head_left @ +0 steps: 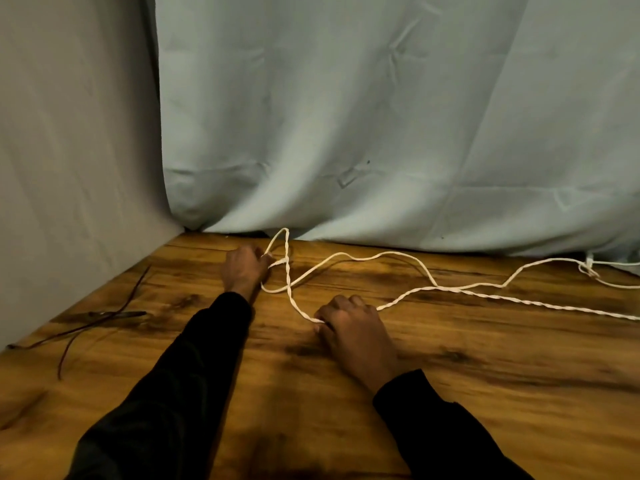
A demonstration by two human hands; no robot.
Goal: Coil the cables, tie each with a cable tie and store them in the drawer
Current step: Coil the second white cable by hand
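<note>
Both hands pinched the white twisted cable [450, 289]: left hand [244, 268] gripping a small loop at centre frame, right hand [353, 327] clamping the strand just below (nearer the slack), which trailed rightward across the wooden table [485, 393].

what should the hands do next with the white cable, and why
Probably the right hand should carry its pinched stretch over to the left hand to lay another loop. The left hand already grips a small loop of the white cable near the curtain, while most of the cable trails uncoiled across the wooden table toward the right. The dark cable ties lie untouched.
</note>
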